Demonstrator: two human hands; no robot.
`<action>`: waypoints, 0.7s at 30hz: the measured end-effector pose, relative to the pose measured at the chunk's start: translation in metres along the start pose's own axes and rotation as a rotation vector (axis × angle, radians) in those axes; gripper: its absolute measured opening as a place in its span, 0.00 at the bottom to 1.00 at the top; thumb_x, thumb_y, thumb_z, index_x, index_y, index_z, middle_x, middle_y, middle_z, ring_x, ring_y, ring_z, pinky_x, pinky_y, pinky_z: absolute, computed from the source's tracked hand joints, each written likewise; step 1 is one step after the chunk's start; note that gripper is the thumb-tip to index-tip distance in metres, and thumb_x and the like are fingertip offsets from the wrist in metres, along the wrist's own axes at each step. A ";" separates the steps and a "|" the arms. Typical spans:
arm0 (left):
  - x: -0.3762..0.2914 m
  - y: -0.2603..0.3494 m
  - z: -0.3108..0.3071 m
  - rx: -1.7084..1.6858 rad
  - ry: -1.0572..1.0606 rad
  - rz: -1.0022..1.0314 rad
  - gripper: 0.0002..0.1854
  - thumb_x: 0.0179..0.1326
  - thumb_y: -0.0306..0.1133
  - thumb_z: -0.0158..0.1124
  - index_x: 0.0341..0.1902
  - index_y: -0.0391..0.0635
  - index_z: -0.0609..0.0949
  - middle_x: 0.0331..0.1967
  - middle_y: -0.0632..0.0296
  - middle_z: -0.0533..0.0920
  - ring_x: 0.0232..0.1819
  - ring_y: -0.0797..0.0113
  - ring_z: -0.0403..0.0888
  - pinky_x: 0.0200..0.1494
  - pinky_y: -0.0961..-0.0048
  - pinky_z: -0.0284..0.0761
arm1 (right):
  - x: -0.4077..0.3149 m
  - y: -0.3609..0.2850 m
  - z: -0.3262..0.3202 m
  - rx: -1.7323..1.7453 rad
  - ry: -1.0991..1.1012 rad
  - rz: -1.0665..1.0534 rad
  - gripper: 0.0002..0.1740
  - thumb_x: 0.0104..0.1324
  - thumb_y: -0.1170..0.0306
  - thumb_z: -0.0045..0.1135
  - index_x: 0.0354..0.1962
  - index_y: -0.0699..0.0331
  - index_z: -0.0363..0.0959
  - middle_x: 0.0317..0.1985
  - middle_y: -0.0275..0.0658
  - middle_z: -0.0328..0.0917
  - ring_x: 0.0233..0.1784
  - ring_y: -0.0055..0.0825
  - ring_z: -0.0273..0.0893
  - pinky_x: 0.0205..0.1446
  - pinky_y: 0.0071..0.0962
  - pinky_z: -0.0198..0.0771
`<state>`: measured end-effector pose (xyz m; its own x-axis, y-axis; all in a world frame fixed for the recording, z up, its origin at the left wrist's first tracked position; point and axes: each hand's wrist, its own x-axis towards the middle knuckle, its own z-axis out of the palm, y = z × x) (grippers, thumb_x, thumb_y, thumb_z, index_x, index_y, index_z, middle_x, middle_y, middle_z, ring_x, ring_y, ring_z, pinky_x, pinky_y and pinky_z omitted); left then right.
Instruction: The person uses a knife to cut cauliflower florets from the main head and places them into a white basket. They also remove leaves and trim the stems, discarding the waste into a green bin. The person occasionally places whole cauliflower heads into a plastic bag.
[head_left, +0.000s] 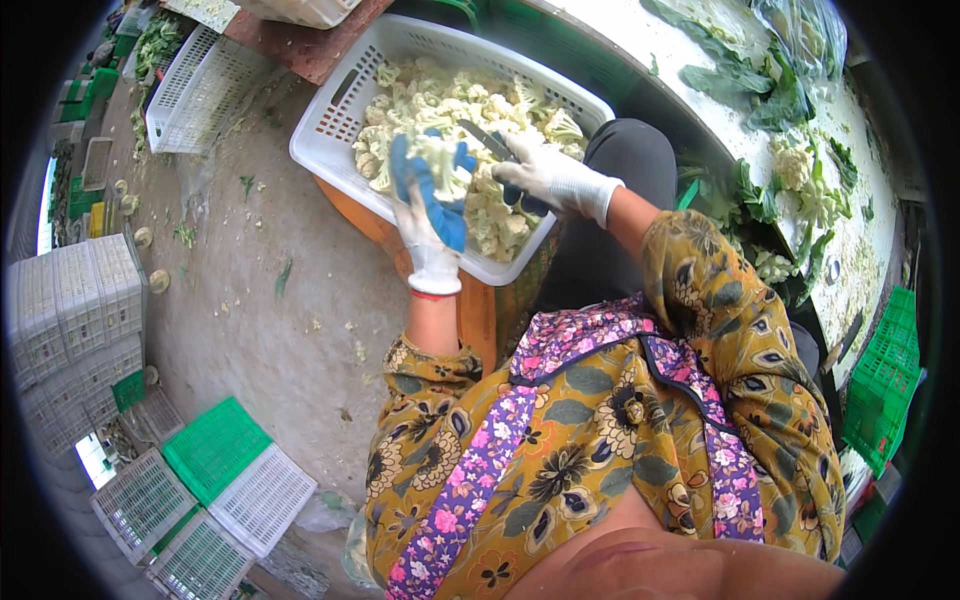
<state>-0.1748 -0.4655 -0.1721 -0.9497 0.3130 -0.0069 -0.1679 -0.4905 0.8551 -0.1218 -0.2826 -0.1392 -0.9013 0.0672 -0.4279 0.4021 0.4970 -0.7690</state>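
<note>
Before me a white plastic crate (315, 142) with perforated sides holds many cut cauliflower florets (480, 97). My left hand (427, 214), in a white and blue coated glove, cups a piece of cauliflower (448, 169) over the crate. In the same kind of glove, my right hand (551, 176) grips a knife; its blade (480, 136) points up and left, close to the cauliflower piece and above the florets. The knife's handle is mostly hidden in my fingers.
At the right, a white table (862, 277) bears cauliflower leaves (787, 97) and trimmings. My knee (634, 150) is against the crate's right side. Stacked white crates (75, 315) and a green crate (217, 450) stand at the left; scraps lie on the floor (255, 360).
</note>
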 end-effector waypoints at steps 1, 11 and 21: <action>0.007 0.003 -0.002 0.037 0.060 -0.008 0.32 0.76 0.45 0.50 0.76 0.46 0.56 0.67 0.54 0.68 0.65 0.59 0.73 0.65 0.61 0.74 | -0.001 -0.002 -0.008 0.067 -0.035 0.026 0.31 0.70 0.55 0.51 0.62 0.68 0.61 0.52 0.55 0.72 0.56 0.44 0.73 0.59 0.37 0.68; -0.018 -0.061 0.005 2.002 -0.645 0.002 0.50 0.54 0.60 0.69 0.78 0.81 0.52 0.81 0.47 0.34 0.76 0.23 0.26 0.66 0.16 0.32 | -0.070 -0.028 -0.108 0.220 0.422 0.098 0.29 0.71 0.53 0.55 0.64 0.57 0.67 0.33 0.32 0.81 0.18 0.11 0.70 0.14 0.15 0.58; 0.089 -0.057 -0.035 2.291 -0.596 0.202 0.52 0.45 0.36 0.72 0.77 0.70 0.60 0.80 0.53 0.50 0.70 0.47 0.66 0.64 0.54 0.74 | -0.215 0.117 -0.172 0.415 1.079 0.054 0.23 0.73 0.61 0.54 0.60 0.63 0.68 0.35 0.35 0.83 0.21 0.12 0.69 0.22 0.15 0.63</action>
<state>-0.2592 -0.4377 -0.2395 -0.6920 0.7065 -0.1483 0.7209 0.6655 -0.1932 0.0911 -0.0904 -0.0559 -0.4695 0.8829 0.0094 0.2861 0.1621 -0.9444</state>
